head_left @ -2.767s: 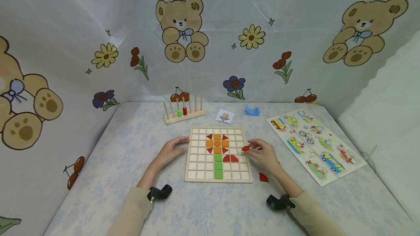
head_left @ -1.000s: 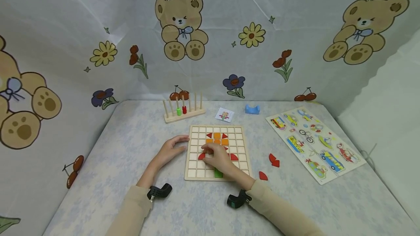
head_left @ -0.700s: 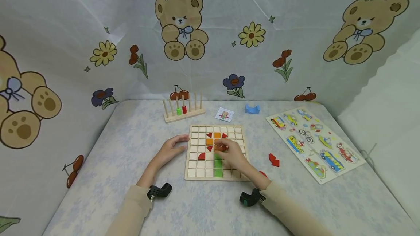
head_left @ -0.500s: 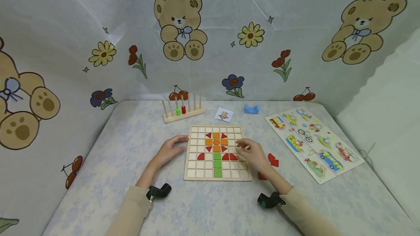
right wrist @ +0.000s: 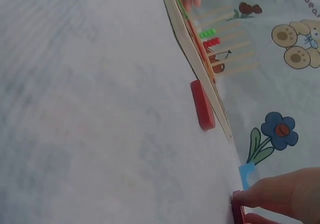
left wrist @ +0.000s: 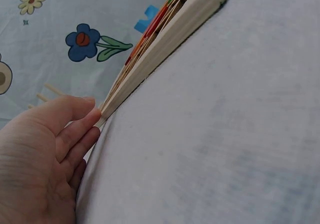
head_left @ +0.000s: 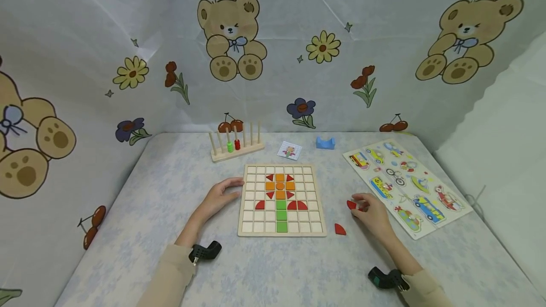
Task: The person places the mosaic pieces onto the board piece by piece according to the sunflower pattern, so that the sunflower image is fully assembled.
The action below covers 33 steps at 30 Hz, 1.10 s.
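Note:
A square wooden grid board (head_left: 249,221) lies mid-table, filled partly with orange squares, red triangles and green squares. On it are also red quarter-circle pieces: one (head_left: 260,205) left of the green column, two on its right. My left hand (head_left: 216,200) rests its fingertips against the board's left edge, fingers loosely extended. Right of the board, my right hand (head_left: 373,214) pinches a red quarter-circle piece (right wrist: 237,212) at the table, thumb on it; the fingers partly hide it. A loose red quarter-circle piece (head_left: 340,229) lies nearer me.
Behind the board stand a wooden peg rack (head_left: 237,152) with green and red beads, a small pattern card (head_left: 289,150) and a blue holder (head_left: 325,143). A vehicle picture board (head_left: 420,226) lies at the right, close beside my right hand. A bear-print cloth hangs behind.
A red quarter-circle piece now sits on the board left of the green column. My right hand has left the board and moved right to the loose red pieces. My left hand stays put.

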### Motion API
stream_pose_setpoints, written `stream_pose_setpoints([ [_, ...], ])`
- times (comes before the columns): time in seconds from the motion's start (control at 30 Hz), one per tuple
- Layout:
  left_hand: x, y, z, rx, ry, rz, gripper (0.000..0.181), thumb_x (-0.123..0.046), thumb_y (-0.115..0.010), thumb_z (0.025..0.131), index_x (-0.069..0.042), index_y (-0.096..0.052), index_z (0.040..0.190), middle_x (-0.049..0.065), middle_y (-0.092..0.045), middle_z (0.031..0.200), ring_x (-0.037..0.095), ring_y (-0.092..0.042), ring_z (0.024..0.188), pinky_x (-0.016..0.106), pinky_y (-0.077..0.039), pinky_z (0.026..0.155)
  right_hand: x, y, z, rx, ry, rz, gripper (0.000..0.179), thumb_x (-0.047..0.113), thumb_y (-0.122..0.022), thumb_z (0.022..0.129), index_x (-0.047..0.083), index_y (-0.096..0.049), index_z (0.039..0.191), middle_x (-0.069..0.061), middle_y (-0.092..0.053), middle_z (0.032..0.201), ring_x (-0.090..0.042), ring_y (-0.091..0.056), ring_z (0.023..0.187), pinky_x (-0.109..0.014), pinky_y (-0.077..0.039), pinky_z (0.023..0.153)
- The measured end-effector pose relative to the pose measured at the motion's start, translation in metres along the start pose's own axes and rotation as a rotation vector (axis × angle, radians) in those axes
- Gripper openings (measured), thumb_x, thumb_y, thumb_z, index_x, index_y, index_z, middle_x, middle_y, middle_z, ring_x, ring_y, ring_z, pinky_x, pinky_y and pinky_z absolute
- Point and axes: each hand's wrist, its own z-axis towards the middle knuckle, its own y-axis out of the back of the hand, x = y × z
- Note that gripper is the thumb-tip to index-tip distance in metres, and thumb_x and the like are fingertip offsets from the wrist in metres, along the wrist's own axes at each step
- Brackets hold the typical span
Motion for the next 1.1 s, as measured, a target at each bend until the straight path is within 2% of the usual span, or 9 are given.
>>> stream_pose_setpoints([
  [0.23,0.001,0.0,0.001,-0.001,0.013,0.002,0.047,-0.017,-0.066,0.097,-0.007,-0.054,0.141,0.014,-0.062,0.136,0.032,-0.047,0.138,0.054,-0.033,0.117,0.003,-0.007,0.004,-0.026,0.052,0.026,0.033,-0.003,-0.076,0.081,-0.007,-0.067,0.113,-0.02,-0.068,0.098,-0.016,-0.055,0.076,-0.018,-0.046,0.06],
  [0.43,0.001,0.0,0.001,0.001,0.012,-0.013,0.047,-0.016,-0.065,0.097,-0.006,-0.054,0.141,0.015,-0.062,0.136,0.034,-0.047,0.138,0.055,-0.032,0.117,0.006,-0.016,0.009,-0.046,0.072,-0.002,0.034,0.004,-0.082,0.079,-0.006,-0.068,0.108,-0.011,-0.066,0.084,-0.01,-0.052,0.071,-0.018,-0.045,0.062],
  [0.53,0.002,0.0,-0.001,0.001,0.019,-0.012,0.047,-0.016,-0.066,0.096,-0.006,-0.054,0.141,0.015,-0.062,0.136,0.034,-0.046,0.138,0.054,-0.032,0.117,0.006,-0.017,0.01,-0.025,0.071,0.009,0.031,0.007,-0.079,0.083,-0.007,-0.068,0.108,-0.009,-0.064,0.08,-0.007,-0.051,0.068,-0.018,-0.046,0.06],
  [0.67,0.001,0.0,0.0,0.001,0.029,-0.003,0.048,-0.016,-0.066,0.096,-0.006,-0.054,0.141,0.014,-0.062,0.136,0.032,-0.047,0.138,0.053,-0.033,0.117,0.004,-0.012,0.01,-0.004,0.067,0.027,0.026,0.0,-0.068,0.088,-0.006,-0.067,0.113,-0.013,-0.068,0.088,-0.012,-0.057,0.074,-0.018,-0.048,0.061],
  [0.77,0.001,0.0,-0.001,-0.001,0.017,-0.002,0.047,-0.017,-0.066,0.097,-0.006,-0.054,0.141,0.015,-0.062,0.136,0.033,-0.047,0.138,0.054,-0.033,0.117,0.0,-0.007,0.009,0.037,0.084,0.06,0.033,-0.009,-0.063,0.086,-0.005,-0.066,0.118,-0.018,-0.07,0.103,-0.02,-0.061,0.083,-0.019,-0.05,0.064],
  [0.87,-0.013,0.001,-0.004,0.006,0.006,-0.01,0.047,-0.013,-0.064,0.097,-0.001,-0.053,0.141,0.019,-0.061,0.136,0.037,-0.046,0.138,0.056,-0.032,0.117,-0.003,-0.005,0.009,0.09,0.129,0.101,0.039,-0.013,-0.062,0.083,-0.003,-0.066,0.121,-0.019,-0.07,0.113,-0.022,-0.06,0.09,-0.019,-0.051,0.067],
  [1.0,-0.032,0.002,-0.01,0.017,0.004,-0.022,0.046,-0.007,-0.062,0.097,0.004,-0.051,0.141,0.024,-0.059,0.136,0.04,-0.044,0.138,0.058,-0.031,0.116,-0.004,-0.007,0.01,0.108,0.167,0.116,0.039,-0.012,-0.064,0.082,-0.001,-0.067,0.12,-0.015,-0.072,0.11,-0.016,-0.058,0.091,-0.019,-0.051,0.071],
  [1.1,-0.033,0.0,-0.011,0.013,0.008,-0.028,0.046,-0.006,-0.061,0.097,0.004,-0.05,0.141,0.024,-0.059,0.136,0.04,-0.044,0.138,0.057,-0.03,0.117,-0.004,-0.009,0.008,0.089,0.164,0.128,0.035,-0.009,-0.068,0.083,-0.003,-0.067,0.117,-0.015,-0.072,0.104,-0.012,-0.058,0.085,-0.018,-0.051,0.069],
])
